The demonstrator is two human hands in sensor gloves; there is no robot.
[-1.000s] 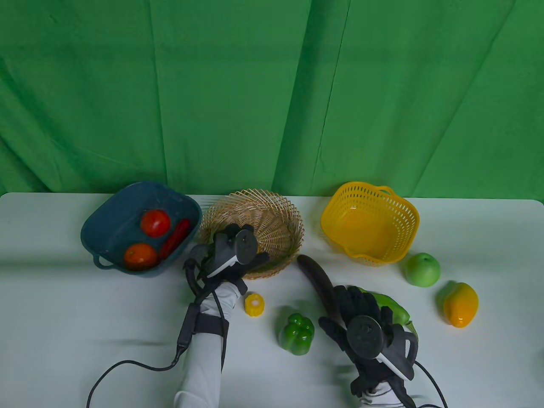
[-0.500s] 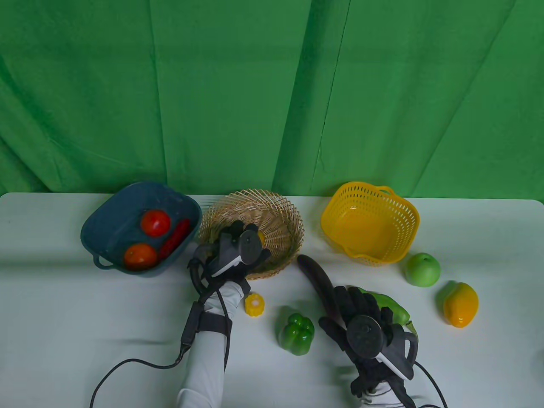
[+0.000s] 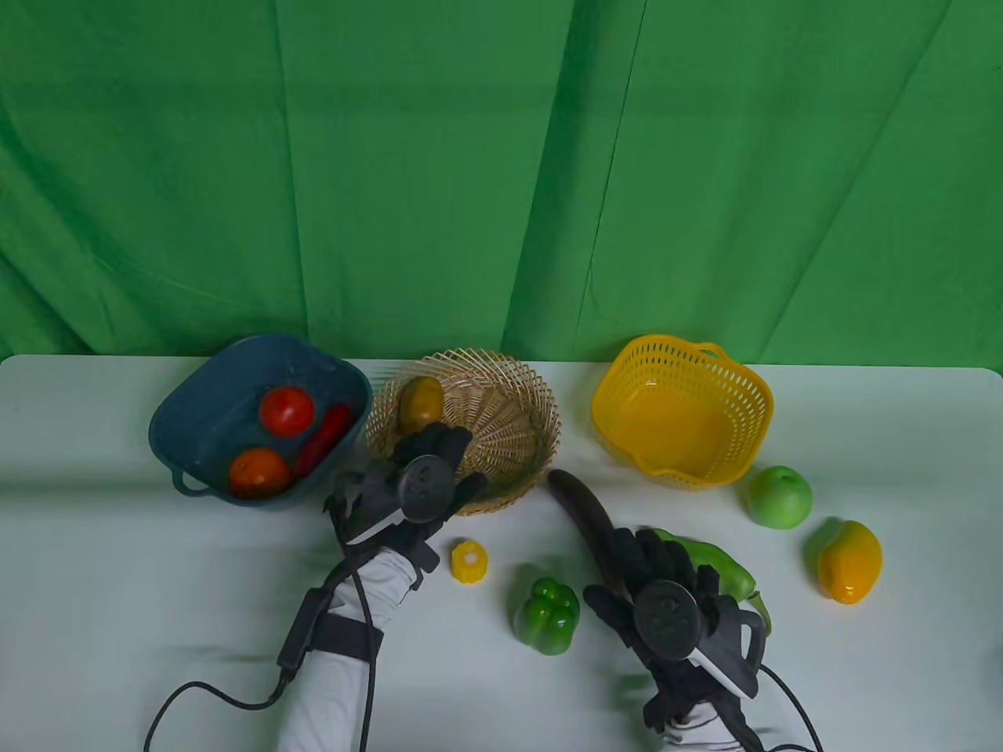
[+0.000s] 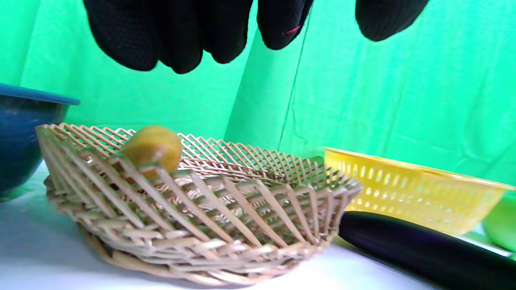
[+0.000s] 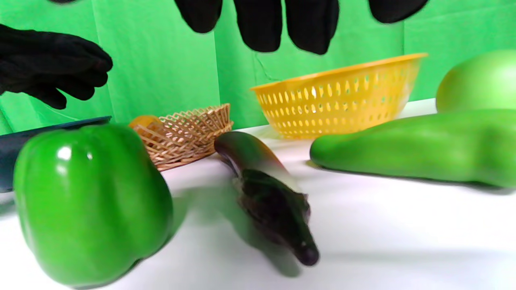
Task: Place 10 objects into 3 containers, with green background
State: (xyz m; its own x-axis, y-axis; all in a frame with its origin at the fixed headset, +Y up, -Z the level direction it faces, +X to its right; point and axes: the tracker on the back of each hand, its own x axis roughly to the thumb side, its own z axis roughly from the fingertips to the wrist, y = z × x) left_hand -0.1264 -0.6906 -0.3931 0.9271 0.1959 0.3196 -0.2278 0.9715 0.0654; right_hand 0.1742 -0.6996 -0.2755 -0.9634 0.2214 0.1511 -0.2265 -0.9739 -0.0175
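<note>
**Fingers clear, fruit in wicker**

Left fingers (image 4: 177, 36) spread, empty, above the wicker basket (image 3: 517, 423). The yellow fruit (image 3: 421, 401) sits high against its wall; half a second ago it was under the hand. Risk: it rolls out. Right fingers (image 3: 658, 552) lie loose over the eggplant (image 3: 584, 517), not gripping.
</note>
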